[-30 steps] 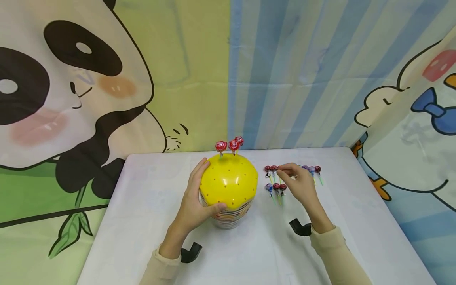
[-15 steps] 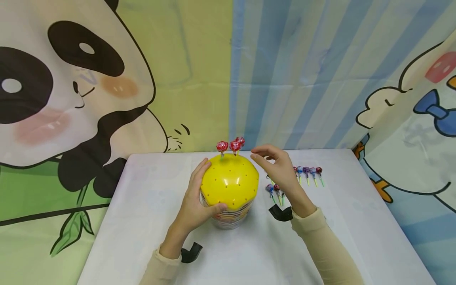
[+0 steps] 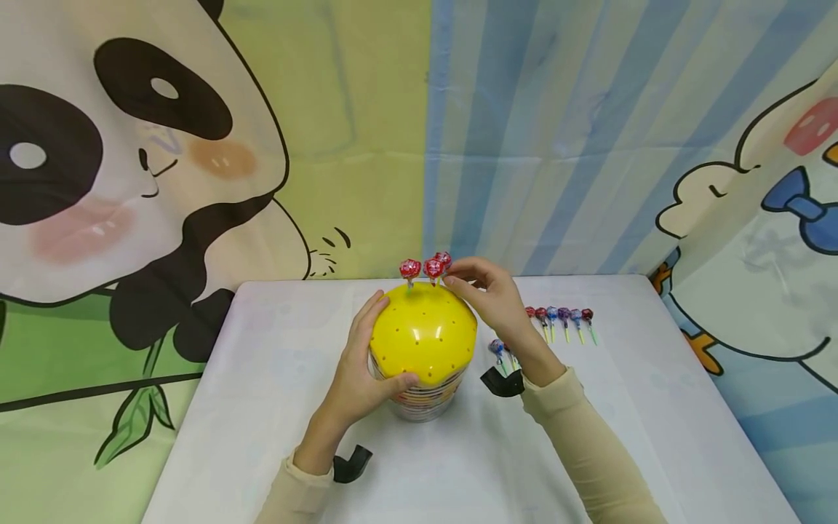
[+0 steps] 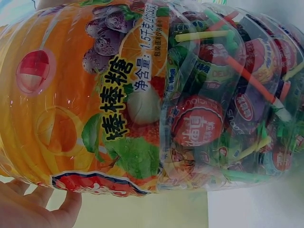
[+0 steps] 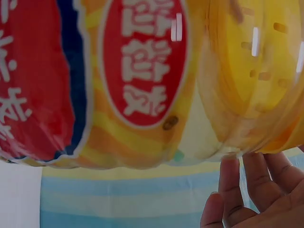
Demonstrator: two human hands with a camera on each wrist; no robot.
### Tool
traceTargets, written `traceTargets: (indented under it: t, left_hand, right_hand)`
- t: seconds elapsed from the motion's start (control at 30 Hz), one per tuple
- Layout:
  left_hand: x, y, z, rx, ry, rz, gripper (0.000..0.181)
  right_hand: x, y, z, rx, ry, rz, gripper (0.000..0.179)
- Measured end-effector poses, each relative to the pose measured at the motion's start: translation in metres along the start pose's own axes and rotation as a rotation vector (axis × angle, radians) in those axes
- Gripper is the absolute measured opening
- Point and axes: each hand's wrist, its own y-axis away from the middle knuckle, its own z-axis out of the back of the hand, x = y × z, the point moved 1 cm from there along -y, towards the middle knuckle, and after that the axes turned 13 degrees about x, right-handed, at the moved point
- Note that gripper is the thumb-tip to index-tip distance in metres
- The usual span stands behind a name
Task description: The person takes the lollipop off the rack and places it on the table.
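Observation:
A clear ribbed jar of wrapped lollipops stands on the table under a yellow dome lid with small holes. My left hand grips it, thumb at the front of the lid and fingers round its left side. Red-wrapped lollipops stand upright in the lid's back part. At its back right edge my right hand pinches, thumb and index tips beside the rearmost red lollipop; the fingers hide most of what they hold, which looks like a lollipop. Its other fingers show below the lid in the right wrist view.
Right of the jar, a row of lollipops in red, blue and purple wrappers lies on the white table. A few more lollipops lie nearer, partly behind the right wrist. A printed cloth hangs behind the table.
My right hand has moved left from the rows of lollipops to the back right edge of the lid. My left hand keeps its hold on the jar.

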Motion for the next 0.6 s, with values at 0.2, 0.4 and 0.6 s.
traceTargets:
  t: [0.2, 0.4, 0.6]
  left_hand:
    - [0.0, -0.0002, 0.0003, 0.0, -0.001, 0.001, 0.101]
    - [0.0001, 0.0002, 0.0005, -0.001, 0.003, 0.001, 0.1]
    - [-0.0003, 0.0006, 0.0008, 0.0, 0.007, -0.006, 0.1]
  right_hand:
    - [0.0009, -0.0049, -0.0036, 0.043, -0.029, 0.015, 0.019]
    - [0.001, -0.0072, -0.0059, 0.058, -0.023, 0.012, 0.016]
    - [0.0012, -0.0073, -0.0058, 0.06, -0.022, 0.012, 0.015]
